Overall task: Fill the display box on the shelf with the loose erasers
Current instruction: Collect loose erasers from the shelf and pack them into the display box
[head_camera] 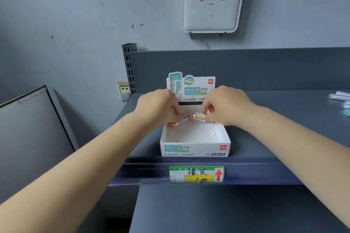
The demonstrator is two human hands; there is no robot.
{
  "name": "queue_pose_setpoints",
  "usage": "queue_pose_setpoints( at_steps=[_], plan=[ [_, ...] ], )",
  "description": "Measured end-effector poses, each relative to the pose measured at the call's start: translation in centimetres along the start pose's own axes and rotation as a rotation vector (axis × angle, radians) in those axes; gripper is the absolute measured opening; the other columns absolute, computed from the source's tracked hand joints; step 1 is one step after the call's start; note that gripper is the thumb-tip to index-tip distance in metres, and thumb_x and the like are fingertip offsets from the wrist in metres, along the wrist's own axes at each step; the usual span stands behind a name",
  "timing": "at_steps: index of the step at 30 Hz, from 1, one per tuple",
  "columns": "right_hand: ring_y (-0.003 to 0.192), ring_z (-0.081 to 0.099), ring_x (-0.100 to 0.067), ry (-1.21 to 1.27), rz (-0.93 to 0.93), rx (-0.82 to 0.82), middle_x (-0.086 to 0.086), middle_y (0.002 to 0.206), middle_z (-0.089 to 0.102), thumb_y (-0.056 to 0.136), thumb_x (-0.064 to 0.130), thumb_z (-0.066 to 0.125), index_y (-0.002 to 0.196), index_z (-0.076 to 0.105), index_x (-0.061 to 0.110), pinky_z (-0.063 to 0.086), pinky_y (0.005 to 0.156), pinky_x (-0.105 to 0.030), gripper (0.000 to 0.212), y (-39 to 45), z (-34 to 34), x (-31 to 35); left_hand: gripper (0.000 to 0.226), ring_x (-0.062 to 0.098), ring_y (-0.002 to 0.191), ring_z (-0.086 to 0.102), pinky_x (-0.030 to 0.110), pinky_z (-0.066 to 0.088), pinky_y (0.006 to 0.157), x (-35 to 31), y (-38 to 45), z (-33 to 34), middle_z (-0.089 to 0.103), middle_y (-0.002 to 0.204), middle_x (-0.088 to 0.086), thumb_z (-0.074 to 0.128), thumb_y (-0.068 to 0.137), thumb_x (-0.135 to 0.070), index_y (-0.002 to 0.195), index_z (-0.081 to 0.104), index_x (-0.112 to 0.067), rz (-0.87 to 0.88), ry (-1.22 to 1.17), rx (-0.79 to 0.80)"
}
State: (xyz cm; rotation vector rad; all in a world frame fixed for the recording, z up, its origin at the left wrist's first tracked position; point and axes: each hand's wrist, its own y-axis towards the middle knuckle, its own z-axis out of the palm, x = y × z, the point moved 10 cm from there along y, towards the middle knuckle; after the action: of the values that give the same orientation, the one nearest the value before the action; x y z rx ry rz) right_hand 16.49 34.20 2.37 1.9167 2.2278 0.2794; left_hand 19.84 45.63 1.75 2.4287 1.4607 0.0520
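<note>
Early stage: display box (195, 139) at frame centre on the shelf (284, 119) looks near empty. Left hand (158, 105) pinches one eraser (180, 120), right hand (225, 105) pinches another (201, 117), both over box's back end. More loose erasers (341, 98) at right edge, still to load.

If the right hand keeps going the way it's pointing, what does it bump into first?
The right hand points down and leftward with its eraser. It would probably meet the eraser held by the left hand first, though depth is hard to judge.
</note>
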Motion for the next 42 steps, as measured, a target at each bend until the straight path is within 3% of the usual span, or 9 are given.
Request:
queue_pose_setpoints(
  at_steps=[6,9,14,18,22,31,34,39,42],
  plan=[
    [0.081,0.054,-0.020,-0.126,-0.045,0.109,0.009,0.083,0.053,0.078,0.022,0.064,0.097,0.069,0.031,0.034,0.060,-0.026,0.022,0.4,0.7,1.1,0.021,0.015,0.071,0.051,0.019,0.024,0.048,-0.5,0.3,0.4,0.055,0.069,-0.011,0.074,0.070,-0.041,0.089,0.073,-0.032,0.025,0.091,0.050],
    [0.082,0.055,-0.023,-0.193,-0.050,0.098,0.005,0.086,0.055,0.079,0.007,0.057,0.098,0.069,0.030,0.034,0.059,-0.026,0.033,0.5,0.8,1.3,0.019,0.015,0.074,0.052,0.019,0.026,0.048,-0.5,0.4,0.7,0.059,0.077,-0.012,0.073,0.072,-0.038,0.090,0.073,-0.033,0.029,0.087,0.082],
    [0.087,0.058,-0.024,-0.176,0.012,0.029,0.000,0.102,0.063,0.080,0.007,0.058,0.094,0.069,0.026,0.034,0.062,-0.026,0.025,0.9,0.5,0.9,0.023,0.013,0.074,0.050,0.019,0.029,0.049,-0.8,0.3,0.9,0.060,0.082,-0.014,0.072,0.072,-0.037,0.095,0.072,-0.037,0.050,0.130,0.157],
    [0.083,0.054,-0.022,-0.119,0.036,0.007,0.003,0.091,0.058,0.078,0.009,0.061,0.084,0.067,0.024,0.029,0.053,-0.022,0.018,1.0,0.7,0.3,0.024,0.014,0.077,0.051,0.020,0.032,0.051,-0.5,0.5,1.2,0.059,0.084,-0.015,0.070,0.075,-0.031,0.098,0.072,-0.037,0.033,0.105,0.160],
    [0.085,0.056,-0.020,-0.007,0.006,0.053,0.005,0.079,0.053,0.074,0.013,0.067,0.073,0.066,0.023,0.045,0.061,-0.025,0.010,1.0,1.3,-0.1,0.028,0.015,0.080,0.056,0.025,0.048,0.065,0.2,0.7,1.5,0.068,0.095,-0.013,0.070,0.074,-0.022,0.098,0.072,-0.035,-0.022,0.008,0.166],
    [0.078,0.051,-0.018,0.029,0.006,-0.021,0.007,0.067,0.047,0.074,0.009,0.065,0.066,0.061,0.020,0.032,0.048,-0.018,0.015,1.0,0.9,-0.1,0.028,0.025,0.084,0.064,0.030,0.053,0.064,0.6,1.1,1.7,0.070,0.100,-0.006,0.059,0.077,-0.009,0.090,0.074,-0.029,-0.081,-0.011,0.038],
    [0.081,0.054,-0.021,0.048,0.016,-0.049,0.005,0.073,0.049,0.075,0.010,0.064,0.066,0.060,0.020,0.036,0.053,-0.022,0.015,1.0,0.9,0.0,0.021,0.025,0.083,0.064,0.032,0.055,0.066,0.5,1.0,1.6,0.071,0.099,-0.004,0.062,0.077,-0.014,0.088,0.074,-0.027,-0.081,-0.016,0.006],
    [0.080,0.053,-0.017,0.185,-0.044,-0.105,0.009,0.072,0.052,0.082,0.018,0.060,0.083,0.070,0.020,0.049,0.068,-0.030,0.011,0.1,-0.6,0.0,0.019,0.021,0.083,0.060,0.026,0.041,0.060,-0.5,-0.1,-1.1,0.068,0.101,-0.004,0.066,0.077,-0.020,0.091,0.071,-0.032,-0.044,0.033,-0.147],
    [0.078,0.054,-0.019,0.093,-0.088,-0.239,0.006,0.079,0.059,0.085,0.024,0.053,0.084,0.067,0.020,0.042,0.064,-0.027,0.015,-1.4,-3.1,-0.5,0.020,0.022,0.080,0.056,0.026,0.037,0.062,-2.3,-1.0,-3.5,0.066,0.092,-0.003,0.062,0.078,-0.023,0.095,0.069,-0.033,-0.002,0.043,-0.245]
  ],
)
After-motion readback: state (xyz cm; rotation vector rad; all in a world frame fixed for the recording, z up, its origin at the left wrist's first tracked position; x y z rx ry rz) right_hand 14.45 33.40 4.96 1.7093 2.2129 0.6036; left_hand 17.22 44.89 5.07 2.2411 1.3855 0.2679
